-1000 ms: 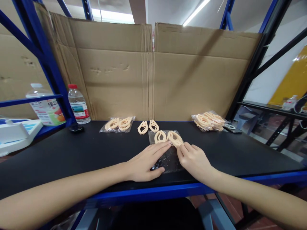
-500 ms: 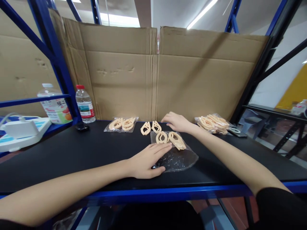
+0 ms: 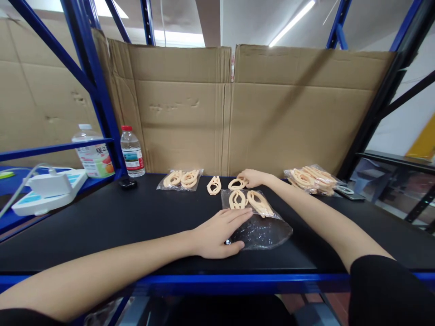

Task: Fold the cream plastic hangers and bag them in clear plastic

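Note:
My left hand (image 3: 220, 233) lies flat with fingers spread on a clear plastic bag (image 3: 263, 233). Two cream looped pieces, a left one (image 3: 237, 199) and a right one (image 3: 260, 203), lie at the bag's far end. Beyond the bag, my right hand (image 3: 253, 178) has its fingers closed on the right end of a loose cream looped piece (image 3: 237, 184), which lies turned sideways. Another loose piece (image 3: 214, 186) sits just left of it, untouched.
A bagged pair of pieces (image 3: 181, 179) lies back left, and a bagged pile (image 3: 312, 179) back right beside a phone (image 3: 351, 195). Bottles (image 3: 132, 154), a black object (image 3: 128, 183) and a white power strip (image 3: 50, 190) are left. Cardboard (image 3: 190, 113) stands behind.
My right hand has come down onto the right loose piece, which has turned from upright to sideways. My left hand stays on the bag. The camera view has shifted slightly.

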Available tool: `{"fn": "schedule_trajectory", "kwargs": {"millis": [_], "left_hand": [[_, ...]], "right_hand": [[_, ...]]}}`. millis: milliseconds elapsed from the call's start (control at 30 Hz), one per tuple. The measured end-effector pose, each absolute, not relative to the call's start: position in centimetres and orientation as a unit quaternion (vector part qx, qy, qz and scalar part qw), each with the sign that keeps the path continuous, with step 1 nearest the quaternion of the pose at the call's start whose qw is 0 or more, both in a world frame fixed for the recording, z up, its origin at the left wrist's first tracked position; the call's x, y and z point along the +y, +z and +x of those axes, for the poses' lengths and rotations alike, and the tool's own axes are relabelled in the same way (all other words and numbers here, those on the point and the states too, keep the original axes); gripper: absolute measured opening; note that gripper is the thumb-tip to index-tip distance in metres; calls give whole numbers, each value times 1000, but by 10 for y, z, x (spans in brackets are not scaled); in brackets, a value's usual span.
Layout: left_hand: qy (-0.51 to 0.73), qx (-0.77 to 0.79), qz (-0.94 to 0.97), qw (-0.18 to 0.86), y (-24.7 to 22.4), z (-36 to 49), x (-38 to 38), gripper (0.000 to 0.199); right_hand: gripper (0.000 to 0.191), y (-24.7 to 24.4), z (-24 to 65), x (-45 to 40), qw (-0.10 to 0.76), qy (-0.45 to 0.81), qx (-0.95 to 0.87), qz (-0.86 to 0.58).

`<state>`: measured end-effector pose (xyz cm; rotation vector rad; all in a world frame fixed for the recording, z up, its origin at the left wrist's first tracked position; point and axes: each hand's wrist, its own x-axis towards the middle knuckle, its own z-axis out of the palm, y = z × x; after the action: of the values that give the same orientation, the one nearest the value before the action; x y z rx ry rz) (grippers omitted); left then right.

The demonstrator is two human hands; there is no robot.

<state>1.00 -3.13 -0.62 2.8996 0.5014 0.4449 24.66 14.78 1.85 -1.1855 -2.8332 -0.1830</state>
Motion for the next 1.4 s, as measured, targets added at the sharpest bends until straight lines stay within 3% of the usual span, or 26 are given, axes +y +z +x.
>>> {"fn": "schedule_trajectory", "kwargs": {"millis": [200, 467, 600, 767, 900, 1133, 1400], "left_hand": [[153, 166, 970, 86, -8, 10, -30, 69], [149, 172, 970, 82, -7, 10, -31, 69], [150, 170, 970, 84, -8, 11, -30, 71], [174, 160, 968, 83, -11, 11, -28, 77], [189, 153, 967, 79, -12, 11, -28, 80], [221, 155, 960, 72, -16, 12, -25, 83], [242, 155, 955, 68, -17, 12, -25, 82]], "right_hand": [[23, 25, 294, 105, 88, -58, -913, -395], [22, 41, 310, 13, 299, -146, -844, -421], [9, 59, 295, -68, 404, -250, -797, -373], [13, 38, 262, -142, 311, -279, -851, -317], [23, 7, 235, -134, 238, -376, -866, -228], [24, -6, 208, -75, 231, -492, -806, -237], [25, -16, 206, -71, 196, -469, -811, -289]]}}
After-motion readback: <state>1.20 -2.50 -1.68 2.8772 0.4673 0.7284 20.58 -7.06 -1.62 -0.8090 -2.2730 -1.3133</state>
